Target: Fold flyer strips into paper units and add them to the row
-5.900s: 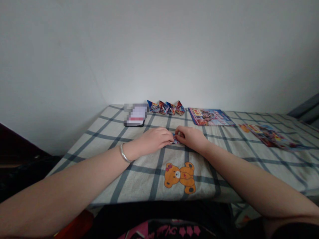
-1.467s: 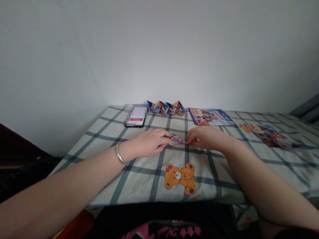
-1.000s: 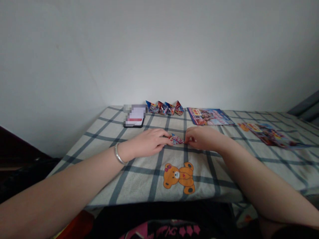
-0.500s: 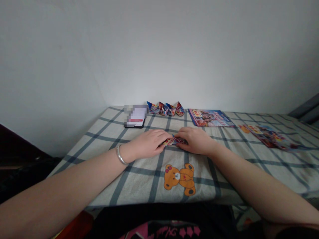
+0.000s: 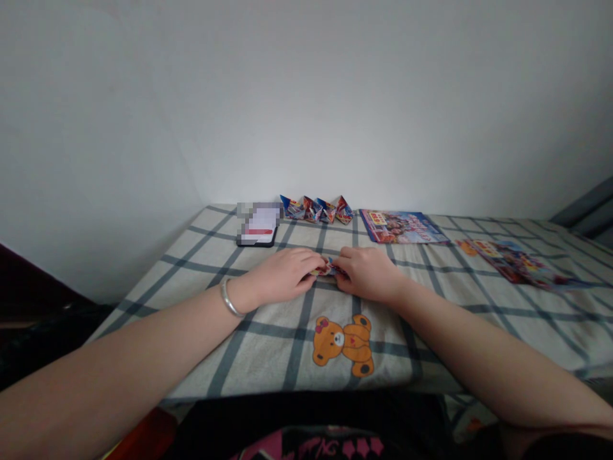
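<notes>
Between my two hands is a small folded piece of printed paper (image 5: 324,268), low over the checked cloth. My left hand (image 5: 287,275), with a silver bangle at the wrist, grips its left end with the fingers closed. On its right end, my right hand (image 5: 366,273) pinches the paper. The fingers cover most of it, so its full shape is hidden. Behind the hands stand several folded paper pieces (image 5: 316,209) in a row, printed in similar blue, red and yellow.
A phone (image 5: 260,227) lies at the back left. Printed leaflets (image 5: 405,227) rest at the back right, with another printed sheet (image 5: 522,262) farther right. The checked tablecloth (image 5: 268,351) carries a printed bear. A white wall (image 5: 335,96) rises behind the table.
My right hand has shifted slightly left, closer to my left hand. Less of the folded paper shows between the fingers now. The view has moved very slightly.
</notes>
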{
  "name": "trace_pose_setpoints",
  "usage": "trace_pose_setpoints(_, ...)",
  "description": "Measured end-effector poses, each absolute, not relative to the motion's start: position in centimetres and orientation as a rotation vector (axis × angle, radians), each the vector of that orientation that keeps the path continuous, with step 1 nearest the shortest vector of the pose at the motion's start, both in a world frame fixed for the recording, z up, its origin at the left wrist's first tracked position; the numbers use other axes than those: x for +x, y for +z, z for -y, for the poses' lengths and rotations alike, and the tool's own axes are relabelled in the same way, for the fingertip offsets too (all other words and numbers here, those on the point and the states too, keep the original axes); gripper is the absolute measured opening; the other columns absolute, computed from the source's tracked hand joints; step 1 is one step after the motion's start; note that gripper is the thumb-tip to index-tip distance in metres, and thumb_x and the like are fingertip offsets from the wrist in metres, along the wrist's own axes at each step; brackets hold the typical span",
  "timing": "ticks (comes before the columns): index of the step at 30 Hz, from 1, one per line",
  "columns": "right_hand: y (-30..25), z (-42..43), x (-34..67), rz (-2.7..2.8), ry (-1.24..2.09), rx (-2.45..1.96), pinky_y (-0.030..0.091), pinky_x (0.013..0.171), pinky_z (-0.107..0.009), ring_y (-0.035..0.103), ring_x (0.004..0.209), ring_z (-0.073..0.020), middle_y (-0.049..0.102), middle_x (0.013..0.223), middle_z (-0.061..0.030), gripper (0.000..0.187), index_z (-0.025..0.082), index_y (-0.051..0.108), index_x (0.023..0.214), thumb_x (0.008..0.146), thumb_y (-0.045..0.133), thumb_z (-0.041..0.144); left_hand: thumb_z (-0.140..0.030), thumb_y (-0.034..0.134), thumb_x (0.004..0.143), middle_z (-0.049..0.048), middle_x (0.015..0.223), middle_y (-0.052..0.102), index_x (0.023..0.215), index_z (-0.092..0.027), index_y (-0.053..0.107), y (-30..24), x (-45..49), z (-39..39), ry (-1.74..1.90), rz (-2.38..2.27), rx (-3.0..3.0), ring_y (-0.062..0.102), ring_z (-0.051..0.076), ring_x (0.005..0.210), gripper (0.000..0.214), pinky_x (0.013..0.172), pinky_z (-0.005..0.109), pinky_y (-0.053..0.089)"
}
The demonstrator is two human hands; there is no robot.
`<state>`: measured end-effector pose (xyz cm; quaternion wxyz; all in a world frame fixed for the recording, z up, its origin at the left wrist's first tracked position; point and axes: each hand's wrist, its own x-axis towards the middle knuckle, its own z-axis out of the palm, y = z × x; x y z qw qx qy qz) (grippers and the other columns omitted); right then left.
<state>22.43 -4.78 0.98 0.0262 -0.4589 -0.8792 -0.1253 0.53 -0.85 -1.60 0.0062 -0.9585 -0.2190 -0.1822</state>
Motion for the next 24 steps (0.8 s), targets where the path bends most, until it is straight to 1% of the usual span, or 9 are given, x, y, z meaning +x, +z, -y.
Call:
trace_pose_setpoints(2,0.9,4.8,22.3,2.704,-0.381,-1.402,0.031,0.057,-0.029,0.060,0.074,-0.0167,0.066,0.090,-0.0076,0.025,0.015,0.069,0.092,0.089,0.049,0.028,-0.016,0.050,0.090,0.0064,0.112,0.065,0.110,-0.017,0.060,-1.7,0.5,0.8,-0.578,0.688,-2.998,0.060,0.021,0.107,0.022,0.097,0.038,0.049)
trace_pose_setpoints(7,0.8,4.6,22.8,2.684,-0.289,-1.385,0.031,0.058,-0.028,0.061,0.078,-0.0163,0.066,0.091,-0.0058,0.023,0.017,0.068,0.094,0.087,0.051,0.030,-0.018,0.048,0.092,0.0055,0.110,0.066,0.109,-0.018,0.061,-1.8,0.6,0.7,-0.604,0.673,-3.004,0.061,0.020,0.104,0.021,0.095,0.037,0.049)
trace_pose_setpoints(11,0.7,4.7,22.5,2.683,-0.378,-1.424,0.030,0.056,-0.029,0.061,0.075,-0.0166,0.066,0.092,-0.0069,0.020,0.016,0.067,0.092,0.086,0.052,0.028,-0.020,0.048,0.093,0.0062,0.108,0.067,0.107,-0.018,0.062,-1.8,0.7,0.6,-0.626,0.698,-3.008,0.062,0.020,0.103,0.020,0.094,0.038,0.050)
trace_pose_setpoints(13,0.6,4.8,22.2,2.684,-0.417,-1.437,0.031,0.056,-0.029,0.062,0.075,-0.0175,0.066,0.092,-0.0075,0.021,0.016,0.066,0.093,0.088,0.049,0.027,-0.019,0.048,0.092,0.0064,0.107,0.067,0.107,-0.018,0.062,-1.9,0.7,0.6,-0.636,0.719,-3.019,0.062,0.020,0.103,0.020,0.094,0.038,0.050)
trace_pose_setpoints(18,0.3,4.7,21.7,2.615,-0.430,-1.525,0.035,0.057,-0.029,0.065,0.079,-0.0195,0.068,0.092,-0.0070,0.027,0.017,0.066,0.095,0.092,0.040,0.022,-0.017,0.050,0.089,0.0074,0.114,0.066,0.117,-0.018,0.056,-2.1,0.6,0.6,-0.709,0.819,-3.024,0.061,0.021,0.108,0.029,0.096,0.039,0.050)
trace_pose_setpoints(21,0.4,4.6,21.7,2.574,-0.364,-1.572,0.036,0.058,-0.028,0.066,0.081,-0.0196,0.069,0.094,-0.0064,0.026,0.019,0.066,0.097,0.092,0.042,0.025,-0.017,0.051,0.089,0.0077,0.118,0.065,0.123,-0.019,0.053,-2.1,0.7,0.7,-0.736,0.833,-3.021,0.061,0.022,0.110,0.034,0.097,0.040,0.049)
trace_pose_setpoints(24,0.5,4.7,21.7,2.551,-0.299,-1.575,0.038,0.060,-0.027,0.066,0.084,-0.0198,0.069,0.096,-0.0060,0.025,0.020,0.067,0.099,0.092,0.045,0.030,-0.017,0.051,0.090,0.0066,0.116,0.065,0.122,-0.020,0.053,-1.9,0.7,0.8,-0.697,0.762,-3.038,0.061,0.021,0.109,0.033,0.098,0.038,0.049)
